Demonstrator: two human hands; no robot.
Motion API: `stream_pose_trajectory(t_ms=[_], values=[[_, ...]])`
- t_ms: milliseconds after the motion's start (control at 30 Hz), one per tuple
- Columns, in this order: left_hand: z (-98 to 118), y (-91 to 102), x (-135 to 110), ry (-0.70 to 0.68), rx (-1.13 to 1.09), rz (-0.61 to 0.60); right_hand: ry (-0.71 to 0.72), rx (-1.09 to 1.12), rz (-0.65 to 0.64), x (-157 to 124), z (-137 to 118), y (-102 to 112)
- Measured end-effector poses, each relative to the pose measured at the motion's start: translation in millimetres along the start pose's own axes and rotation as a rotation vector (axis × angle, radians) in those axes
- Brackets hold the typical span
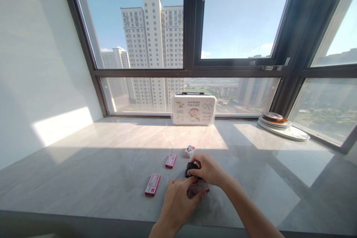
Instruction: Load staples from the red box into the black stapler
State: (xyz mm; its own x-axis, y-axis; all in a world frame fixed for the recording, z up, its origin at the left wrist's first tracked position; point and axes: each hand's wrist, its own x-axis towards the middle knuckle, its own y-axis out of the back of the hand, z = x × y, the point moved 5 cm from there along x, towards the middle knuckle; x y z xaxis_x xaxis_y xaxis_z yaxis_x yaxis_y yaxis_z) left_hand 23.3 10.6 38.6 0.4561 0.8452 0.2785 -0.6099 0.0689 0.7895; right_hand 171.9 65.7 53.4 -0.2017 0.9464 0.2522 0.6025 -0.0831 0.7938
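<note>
My right hand (209, 169) is closed on a small black object (191, 168), its fingers over the top; its exact kind I cannot make out. Just below it, my left hand (180, 200) curls round a dark, reddish box (203, 186) that looks partly see-through, its thumb along the near side. The two hands nearly touch, and the fingers hide much of both items. Beyond them sits a small white box (189, 151) with a dark picture on it. To the left lie two flat pink-and-white boxes, a smaller one (171, 161) and a larger one (153, 185) nearer me.
A white case with cartoon prints (194, 109) and a dark handle stands against the window. On the right, a stack of plates or lids (279, 126) rests in the corner. The marble-look ledge (92, 178) ends at a front edge near me; a wall (36, 63) rises at left.
</note>
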Motion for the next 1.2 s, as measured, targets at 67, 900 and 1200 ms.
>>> stream_pose_trajectory(t_ms=[67,900,1200], values=[[5,-0.6,2,-0.022,-0.007,0.001,-0.032,0.0,0.003,-2,5,3],[-91,27.7,13,-0.02,0.092,0.048,-0.242,-0.081,0.106,-27,37,21],[-77,-6.2,53,-0.094,0.214,0.11,-0.268,-0.092,0.118,-35,34,29]])
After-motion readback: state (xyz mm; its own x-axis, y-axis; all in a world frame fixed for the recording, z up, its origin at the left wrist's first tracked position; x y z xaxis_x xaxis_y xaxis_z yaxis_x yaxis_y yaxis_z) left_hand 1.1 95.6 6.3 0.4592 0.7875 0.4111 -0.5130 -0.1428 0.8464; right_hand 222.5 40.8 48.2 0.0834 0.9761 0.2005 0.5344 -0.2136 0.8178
